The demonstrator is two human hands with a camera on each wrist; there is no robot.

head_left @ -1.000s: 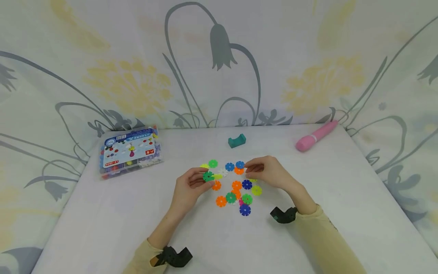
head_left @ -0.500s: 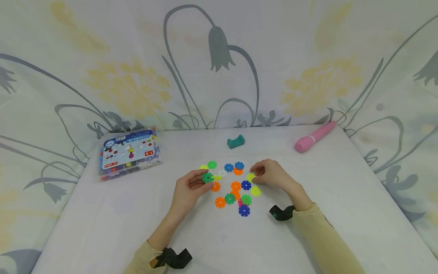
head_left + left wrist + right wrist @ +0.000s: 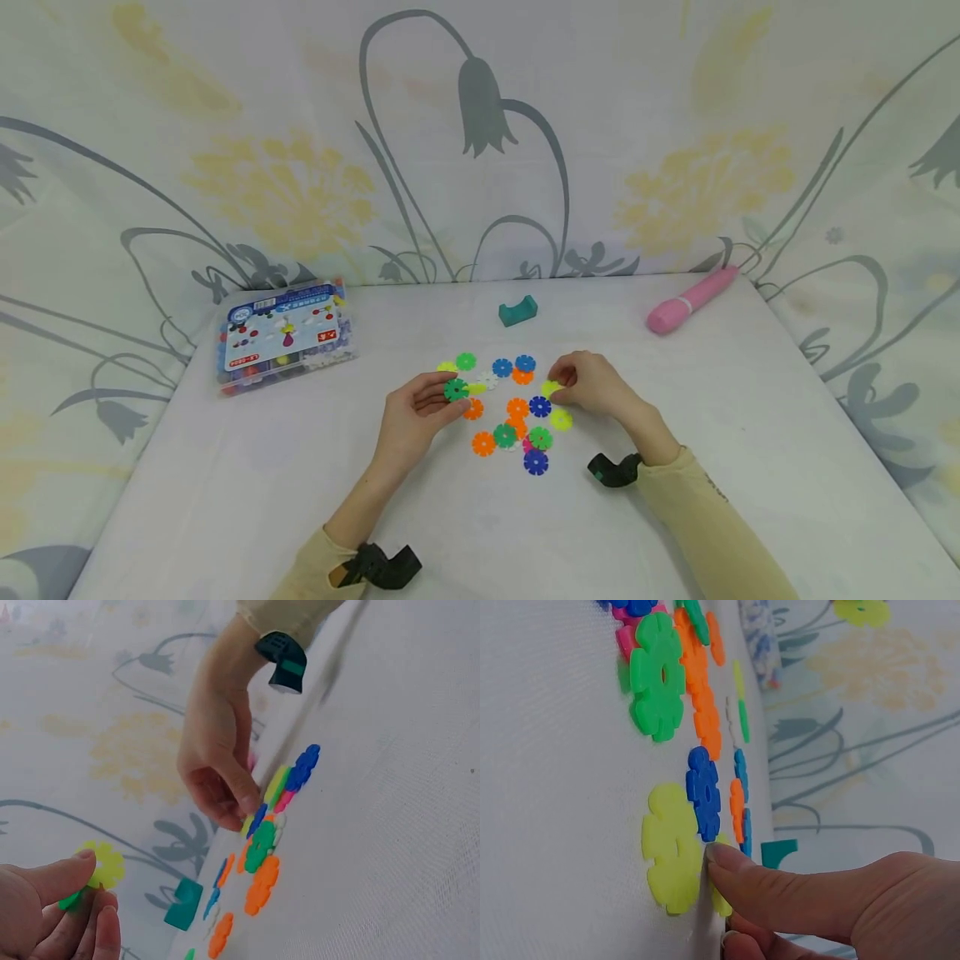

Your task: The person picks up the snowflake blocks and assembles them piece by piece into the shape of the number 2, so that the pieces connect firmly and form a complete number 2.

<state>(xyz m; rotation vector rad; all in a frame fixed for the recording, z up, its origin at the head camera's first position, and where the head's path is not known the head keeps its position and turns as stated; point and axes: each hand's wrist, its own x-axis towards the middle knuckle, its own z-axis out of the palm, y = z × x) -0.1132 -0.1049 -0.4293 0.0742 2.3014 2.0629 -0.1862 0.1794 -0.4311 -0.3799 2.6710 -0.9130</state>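
Observation:
My left hand (image 3: 408, 421) holds a green snowflake disc (image 3: 455, 390) joined to a yellow snowflake disc (image 3: 109, 867), raised off the table. Thumb and fingertips pinch the green one, which is mostly hidden in the left wrist view. At the right of the scattered discs, my right hand (image 3: 596, 385) has its thumb and fingers at the edge of another yellow disc (image 3: 721, 896) low on the table, partly covered by the thumb. Right beside it lie a dark blue disc (image 3: 703, 793) and a second loose yellow disc (image 3: 671, 851).
Several orange, green, blue and white discs, such as an orange one (image 3: 483, 443), lie between the hands. Behind them sits a teal curved block (image 3: 518, 311). A clear case of parts (image 3: 285, 336) stands back left, a pink stick-like object (image 3: 692, 301) back right.
My right hand has shifted from beside the blue and orange discs to the yellow disc, slightly right and nearer me. The left hand keeps its joined discs in about the same place.

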